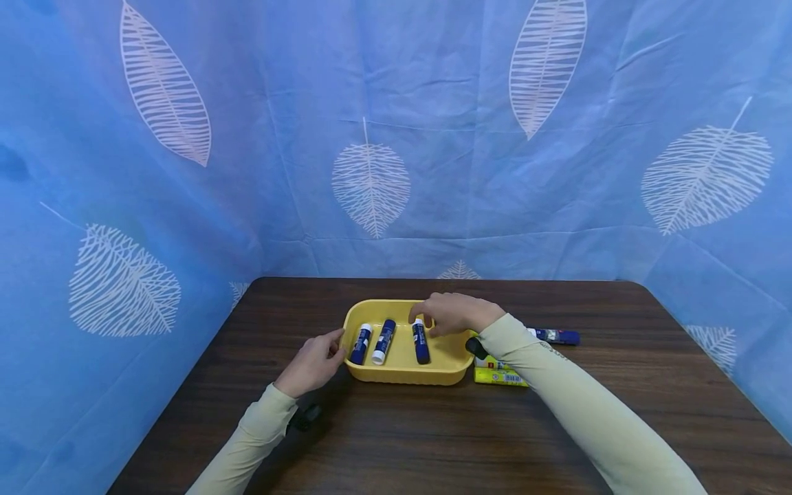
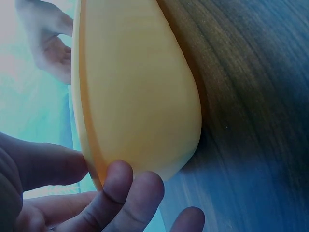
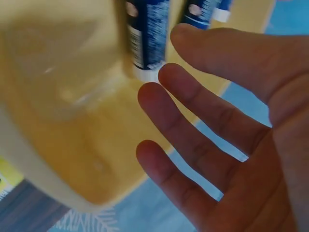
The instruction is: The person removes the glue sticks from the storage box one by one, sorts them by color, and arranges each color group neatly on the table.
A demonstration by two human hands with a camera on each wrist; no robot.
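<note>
A yellow plastic basket point(image 1: 402, 377) holds three blue-and-white glue sticks, lying apart on its floor. My left hand point(image 1: 314, 362) pinches the basket's left rim, thumb on one side and fingers against the outer wall point(image 2: 140, 92). Over the basket's right half, my right hand point(image 1: 454, 313) has its fingers loosely spread, with nothing held between them. Right by its fingertips lies the rightmost glue stick point(image 1: 421, 346), its white end point(image 3: 146, 74) towards the hand. The middle glue stick point(image 1: 384, 342) and the left glue stick point(image 1: 361, 344) slant side by side.
Right of the basket, partly hidden by the right forearm, lie another blue stick point(image 1: 559, 337) and yellow tubes point(image 1: 500, 377). All of it is on a dark wooden table point(image 1: 396, 440). A blue curtain point(image 1: 297, 172) with white leaf prints hangs behind.
</note>
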